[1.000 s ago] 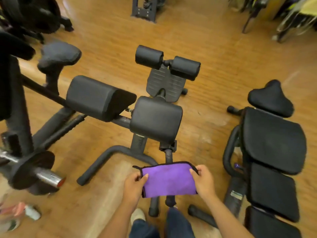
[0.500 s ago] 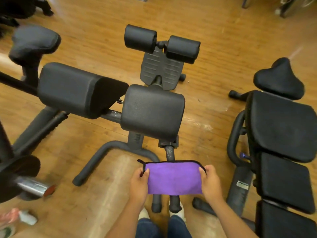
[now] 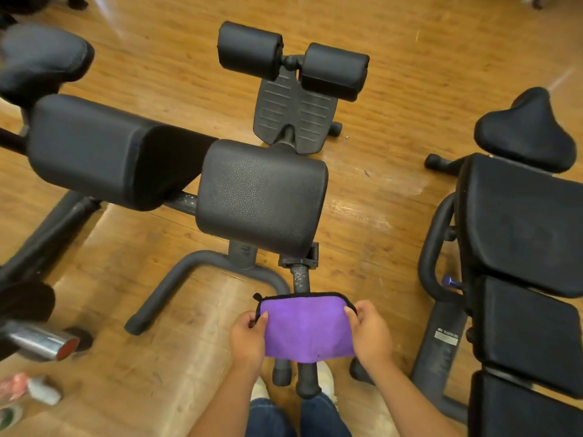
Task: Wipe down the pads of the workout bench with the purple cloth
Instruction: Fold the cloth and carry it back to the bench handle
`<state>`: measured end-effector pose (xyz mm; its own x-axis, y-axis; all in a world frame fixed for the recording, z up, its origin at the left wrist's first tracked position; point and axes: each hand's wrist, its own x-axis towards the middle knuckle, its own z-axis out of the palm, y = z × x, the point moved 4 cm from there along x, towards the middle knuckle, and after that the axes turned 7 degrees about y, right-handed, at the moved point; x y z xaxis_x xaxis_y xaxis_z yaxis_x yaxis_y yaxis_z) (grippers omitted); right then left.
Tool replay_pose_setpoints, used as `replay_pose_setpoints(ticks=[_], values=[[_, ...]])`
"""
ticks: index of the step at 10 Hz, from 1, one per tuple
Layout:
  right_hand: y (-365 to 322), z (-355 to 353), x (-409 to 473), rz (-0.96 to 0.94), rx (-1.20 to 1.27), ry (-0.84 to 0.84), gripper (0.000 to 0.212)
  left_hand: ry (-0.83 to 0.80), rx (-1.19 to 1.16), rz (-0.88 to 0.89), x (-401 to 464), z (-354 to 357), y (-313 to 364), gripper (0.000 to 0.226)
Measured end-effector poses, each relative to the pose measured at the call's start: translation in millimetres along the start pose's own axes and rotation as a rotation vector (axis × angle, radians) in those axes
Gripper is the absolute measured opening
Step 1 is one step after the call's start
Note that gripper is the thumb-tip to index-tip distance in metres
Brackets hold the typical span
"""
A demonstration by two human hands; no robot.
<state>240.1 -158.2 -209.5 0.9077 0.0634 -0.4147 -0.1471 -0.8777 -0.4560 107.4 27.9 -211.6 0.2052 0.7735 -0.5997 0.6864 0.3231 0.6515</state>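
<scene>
While both hands, left hand [image 3: 247, 337] and right hand [image 3: 370, 335], pinch the purple cloth [image 3: 307, 329] just short of the main pad [image 3: 262, 197], wiping seems unstarted.

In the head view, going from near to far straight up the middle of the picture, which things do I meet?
purple cloth held between left hand and right hand → large hip pad → ribbed foot plate → two roller pads → wooden floor.
</scene>
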Motion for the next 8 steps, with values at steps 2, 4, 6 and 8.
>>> replay_pose_setpoints(ticks=[2, 4, 6, 8], values=[[-6, 26, 2, 0.174, 0.257, 0.011, 0.015, -0.030, 0.020, -0.068, -1, 17, -12, 0.028], [-1, 42, -9, 0.277, 0.433, -0.105, 0.031, -0.212, -0.068, -0.238, -16, 21, -22, 0.039], [-17, -43, -41, 0.205, 0.646, -0.172, 0.021, -0.148, -0.297, -0.186, -41, -57, 16, 0.046], [-68, -248, -88, -0.006, 1.000, 0.079, 0.026, -0.010, -0.853, -0.119, -76, -222, 119, 0.035]])
